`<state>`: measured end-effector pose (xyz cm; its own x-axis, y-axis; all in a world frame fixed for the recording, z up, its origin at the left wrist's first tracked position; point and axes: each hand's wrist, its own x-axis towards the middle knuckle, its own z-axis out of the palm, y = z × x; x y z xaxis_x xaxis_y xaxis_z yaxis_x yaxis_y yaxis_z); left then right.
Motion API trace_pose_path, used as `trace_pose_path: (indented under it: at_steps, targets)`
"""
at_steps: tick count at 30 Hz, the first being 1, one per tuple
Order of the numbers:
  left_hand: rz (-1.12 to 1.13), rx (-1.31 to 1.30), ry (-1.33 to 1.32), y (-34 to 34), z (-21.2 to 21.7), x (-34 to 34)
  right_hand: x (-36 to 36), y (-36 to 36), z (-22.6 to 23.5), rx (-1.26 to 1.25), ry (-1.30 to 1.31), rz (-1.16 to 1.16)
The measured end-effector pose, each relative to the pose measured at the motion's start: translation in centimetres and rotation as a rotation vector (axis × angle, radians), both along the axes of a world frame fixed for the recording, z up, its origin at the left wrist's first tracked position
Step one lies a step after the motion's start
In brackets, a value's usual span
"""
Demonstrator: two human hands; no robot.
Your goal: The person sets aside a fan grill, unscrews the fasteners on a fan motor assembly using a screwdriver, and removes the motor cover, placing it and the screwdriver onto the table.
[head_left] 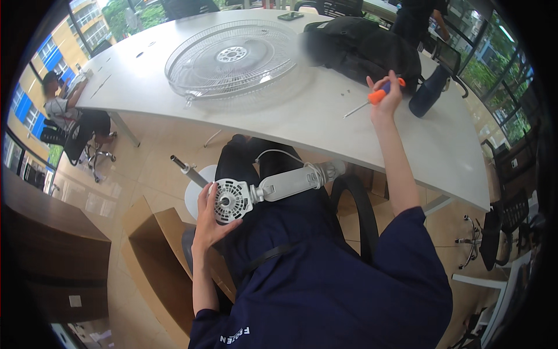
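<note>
Across my lap lies a white fan body, its round slotted motor housing (pixel 232 200) to the left and its neck (pixel 290 185) running right, with a white cord looped around it. My left hand (pixel 211 218) grips the edge of the motor housing, thumb below and fingers above. Over the right part of the table, my right hand (pixel 388 96) is closed around a screwdriver (pixel 378 96) with an orange and blue handle. Its metal shaft points down and left toward the tabletop. Several tiny dark pieces, perhaps screws (pixel 345 92), lie near the shaft.
The white table (pixel 256 116) holds a round fan grille (pixel 232 75), a phone (pixel 290 16), a black backpack (pixel 366 49) and a dark bottle (pixel 429 92). An open cardboard box (pixel 154 250) stands at my left. Another person (pixel 64 96) sits beyond the table's left end.
</note>
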<state>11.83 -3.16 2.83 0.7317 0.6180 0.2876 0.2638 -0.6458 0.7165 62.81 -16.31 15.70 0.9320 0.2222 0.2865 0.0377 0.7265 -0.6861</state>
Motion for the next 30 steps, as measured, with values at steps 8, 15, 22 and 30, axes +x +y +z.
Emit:
trace_pose_path:
  at_steps: [8,15,22,30]
  targets:
    - [0.237,0.115,0.05,-0.7,0.9,2.7,-15.8,1.1,0.1,-0.106,-0.338,0.299]
    - [0.272,0.185,0.042,-0.9,0.2,2.9,-25.9,3.3,-4.0,-0.351,-0.558,0.521]
    - [0.119,0.313,0.108,-1.2,1.2,2.1,-27.6,3.6,-6.2,-0.377,-0.493,0.484]
    - [0.113,0.316,-0.023,-1.5,0.8,2.5,-27.2,3.1,-7.4,-0.428,-0.679,0.439]
